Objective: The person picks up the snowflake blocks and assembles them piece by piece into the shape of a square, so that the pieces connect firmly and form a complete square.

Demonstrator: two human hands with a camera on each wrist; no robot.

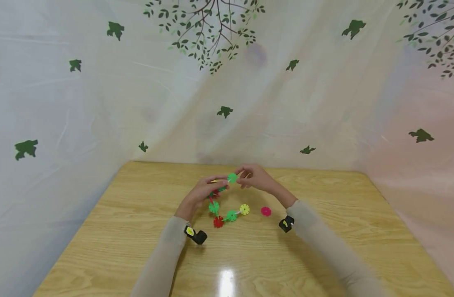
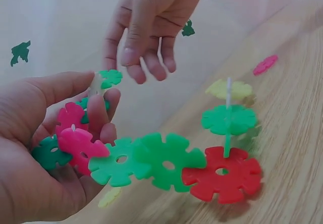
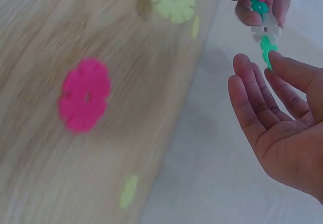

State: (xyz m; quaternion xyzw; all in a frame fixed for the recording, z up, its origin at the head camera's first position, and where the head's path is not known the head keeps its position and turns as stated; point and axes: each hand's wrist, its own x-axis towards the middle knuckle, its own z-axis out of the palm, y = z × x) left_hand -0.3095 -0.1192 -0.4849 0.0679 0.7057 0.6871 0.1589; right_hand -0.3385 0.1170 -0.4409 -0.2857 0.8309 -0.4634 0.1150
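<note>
A person's left hand clamps a flower-disc chain at the worktop, right hand grip apart at the chain's two o'clock, pink disc at three.

Table: wood, light yellow-brown, grain visible, far corners rounded; one bright patch of glare at near edge. 
Backdrop: pale, creased, standing behind and at both sides of table; greyish-blue at left, cream at centre, pink at right. 
Backdrop print: leafy branches along top, centre and right; dark green birds, scattered.
</note>
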